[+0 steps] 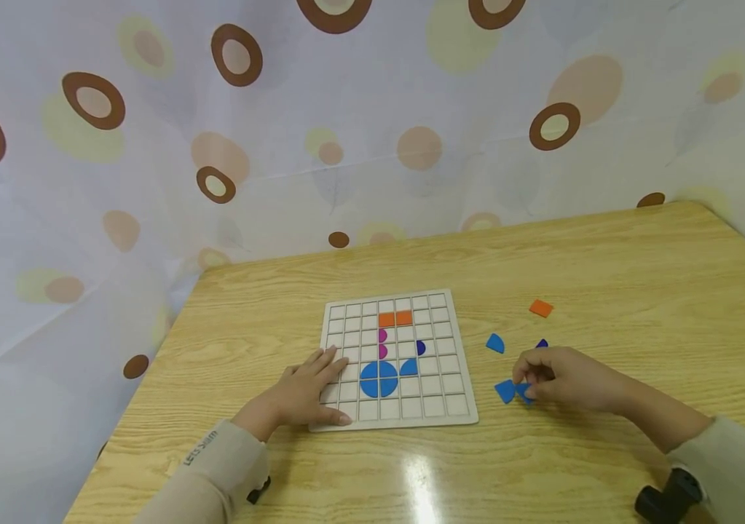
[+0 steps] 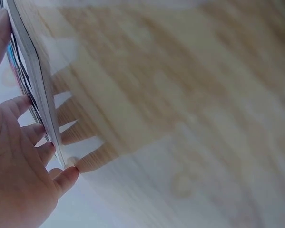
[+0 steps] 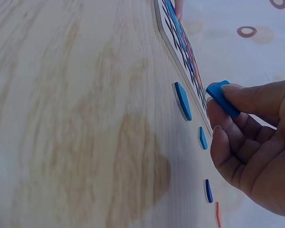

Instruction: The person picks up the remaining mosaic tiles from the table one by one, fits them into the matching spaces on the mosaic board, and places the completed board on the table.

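Note:
A white grid board [image 1: 447, 418] lies on the table, holding orange squares [image 1: 395, 319], magenta half circles [image 1: 382, 343], a dark blue half circle [image 1: 421, 348] and several blue quarter circles [image 1: 379, 379]. My left hand [image 1: 306, 389] rests with spread fingers on the board's left edge and lower left corner. To the right of the board, my right hand [image 1: 562, 378] pinches a blue quarter-circle piece [image 3: 224, 99] between thumb and fingers, lifted off the table in the right wrist view. Another blue quarter circle [image 1: 505, 391] lies just left of that hand.
Beyond the right hand lie a blue quarter circle [image 1: 495, 343], a dark blue piece [image 1: 542, 343] partly hidden by the hand, and an orange piece [image 1: 541, 308]. The wooden table [image 1: 267, 291] meets a patterned cloth [image 1: 372, 109] at its back edge.

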`<state>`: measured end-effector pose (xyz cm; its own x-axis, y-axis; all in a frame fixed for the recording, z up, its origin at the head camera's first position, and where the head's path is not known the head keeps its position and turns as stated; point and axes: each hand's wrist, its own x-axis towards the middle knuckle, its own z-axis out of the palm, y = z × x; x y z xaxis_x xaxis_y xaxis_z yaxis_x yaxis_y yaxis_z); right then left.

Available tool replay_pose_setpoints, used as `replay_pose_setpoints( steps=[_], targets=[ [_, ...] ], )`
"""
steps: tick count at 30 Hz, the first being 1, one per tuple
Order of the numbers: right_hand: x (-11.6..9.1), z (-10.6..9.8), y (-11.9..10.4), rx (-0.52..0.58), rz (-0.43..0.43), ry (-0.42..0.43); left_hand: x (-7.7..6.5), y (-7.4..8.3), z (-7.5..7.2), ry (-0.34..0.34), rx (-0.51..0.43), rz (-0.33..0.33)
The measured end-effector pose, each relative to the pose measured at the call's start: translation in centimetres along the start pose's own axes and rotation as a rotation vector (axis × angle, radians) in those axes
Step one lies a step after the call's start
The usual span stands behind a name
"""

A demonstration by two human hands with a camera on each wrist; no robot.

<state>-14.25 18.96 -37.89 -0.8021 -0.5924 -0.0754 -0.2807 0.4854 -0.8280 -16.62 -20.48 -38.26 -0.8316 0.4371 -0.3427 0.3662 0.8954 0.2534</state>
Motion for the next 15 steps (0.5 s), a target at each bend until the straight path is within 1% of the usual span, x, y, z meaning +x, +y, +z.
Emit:
replay_pose_setpoints(
  steps=[9, 15],
  targets=[
    [0.7, 0.1, -0.5, -0.008, 0.015, 0.017, -0.1, 0.1, -0.2, 0.000, 0.009, -0.006],
    [1.3, 0.3, -0.8, -0.021, 0.010, 0.007, 0.0, 0.2, -0.1, 0.007, 0.009, 0.004]
  ],
)
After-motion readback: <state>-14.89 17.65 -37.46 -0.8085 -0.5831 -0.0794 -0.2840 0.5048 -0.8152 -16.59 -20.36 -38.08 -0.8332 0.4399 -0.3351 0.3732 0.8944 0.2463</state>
